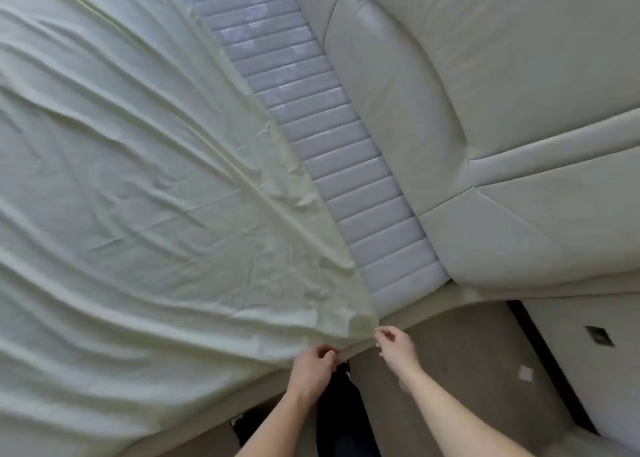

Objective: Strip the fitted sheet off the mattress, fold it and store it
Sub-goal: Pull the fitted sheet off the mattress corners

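A pale green fitted sheet [131, 186] lies wrinkled over most of the mattress, pulled back from the head end. A strip of bare quilted grey mattress [325, 138] shows between the sheet and the headboard. The sheet's corner bunches at the near bed edge. My left hand [311, 370] pinches the sheet's hem just below that corner. My right hand [394, 347] sits a little to the right, fingers curled at the sheet's edge; whether it holds fabric is unclear.
A padded cream leather headboard [485, 93] rises on the right. The cream bed frame rail [398, 321] runs along the near edge. Brown floor [467, 370] lies below, with a white wall and a socket [599, 335] at the right.
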